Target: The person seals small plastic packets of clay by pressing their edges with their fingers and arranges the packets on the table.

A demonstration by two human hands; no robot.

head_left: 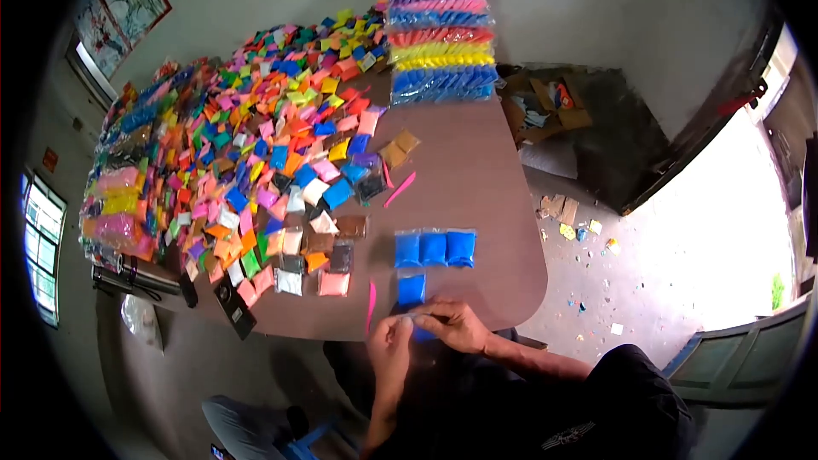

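At the table's near edge, my left hand (pixel 390 342) and my right hand (pixel 456 326) meet with fingertips pinched together. Between and below them shows a small blue packet (pixel 423 335), partly hidden by my fingers; both hands appear closed on its clear top edge. Just beyond my fingers lies another blue packet (pixel 411 289), flat on the table. Past it sits a clear sleeve of three blue packets (pixel 434 249) side by side. Left of my left hand is a thin pink plastic strip (pixel 371 305).
A large heap of colourful packets (pixel 256 145) covers the table's left side. Stacked bagged packets (pixel 441 25) rise at the back. A dark flat item (pixel 234 307) and a steel flask (pixel 149 277) lie at the left edge. Another person's leg (pixel 243 426) shows below left.
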